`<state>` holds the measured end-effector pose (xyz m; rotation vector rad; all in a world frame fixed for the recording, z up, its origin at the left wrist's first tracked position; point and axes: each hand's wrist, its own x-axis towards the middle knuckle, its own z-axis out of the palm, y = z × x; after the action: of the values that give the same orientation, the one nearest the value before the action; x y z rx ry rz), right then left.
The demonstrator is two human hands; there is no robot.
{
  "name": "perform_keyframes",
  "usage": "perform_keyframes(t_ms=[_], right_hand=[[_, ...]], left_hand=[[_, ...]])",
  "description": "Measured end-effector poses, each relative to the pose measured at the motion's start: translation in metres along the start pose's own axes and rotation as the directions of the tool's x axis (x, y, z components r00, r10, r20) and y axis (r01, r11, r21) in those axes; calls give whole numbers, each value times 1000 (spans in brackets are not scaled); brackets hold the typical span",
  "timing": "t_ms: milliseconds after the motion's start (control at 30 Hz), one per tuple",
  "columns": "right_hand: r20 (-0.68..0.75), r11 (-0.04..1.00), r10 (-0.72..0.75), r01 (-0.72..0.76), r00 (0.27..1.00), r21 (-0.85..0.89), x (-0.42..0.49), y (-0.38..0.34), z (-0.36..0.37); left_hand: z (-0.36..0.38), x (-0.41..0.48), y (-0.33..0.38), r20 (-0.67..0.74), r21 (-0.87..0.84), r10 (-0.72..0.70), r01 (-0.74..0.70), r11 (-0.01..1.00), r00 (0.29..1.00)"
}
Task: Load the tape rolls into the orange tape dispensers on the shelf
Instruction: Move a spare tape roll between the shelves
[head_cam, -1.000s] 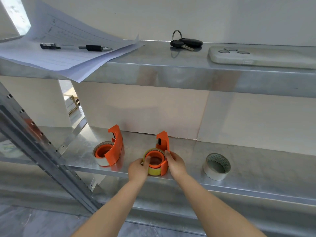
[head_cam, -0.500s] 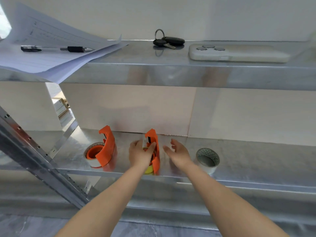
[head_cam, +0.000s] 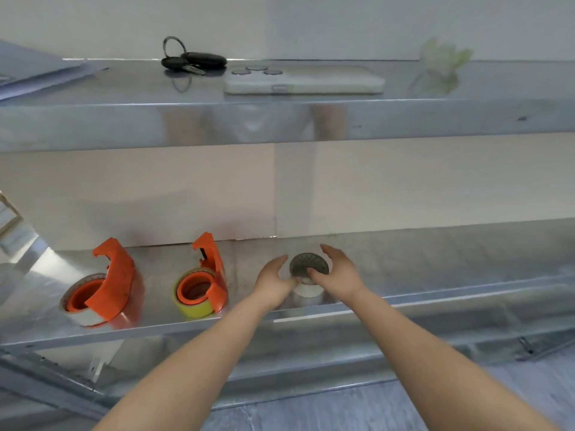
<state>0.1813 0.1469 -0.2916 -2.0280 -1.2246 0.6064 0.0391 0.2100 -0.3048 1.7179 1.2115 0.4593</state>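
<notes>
Two orange tape dispensers stand on the lower metal shelf. The left dispenser holds a white roll, and the middle dispenser holds a yellow roll. To their right lies a loose white tape roll with a dark patterned core. My left hand touches its left side. My right hand has its thumb on the roll's top and fingers curved round its right side. The roll rests on the shelf between both hands.
On the upper shelf lie a bunch of keys, a phone in a pale case, papers at the far left and a blurred pale object at the right. A slanted metal upright runs at lower left.
Both hands have left the middle dispenser with the yellow roll and moved right to the loose white roll. The view has shifted to the right.
</notes>
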Motion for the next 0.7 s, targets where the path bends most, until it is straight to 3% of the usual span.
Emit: perform_keyframes(t_ms=[167,300,500,700], right_hand=[[106,999,48,-47,993,-14,-5,5,-1],[190,995,92,-99,977,28,-9,9,-1],[35,988,21,-26,999,151,-18,12,-16],[-143,988,96,-76,985,136,-36,48,-73]], left_hand=[[8,2,-9,101,-41,-75,79,996,992],[12,6,-11,117,-92,-14,25,995,993],[28,8,8,68,-202,85,-70,977,994],[75,12,60,195,-145,213,-186,972,958]])
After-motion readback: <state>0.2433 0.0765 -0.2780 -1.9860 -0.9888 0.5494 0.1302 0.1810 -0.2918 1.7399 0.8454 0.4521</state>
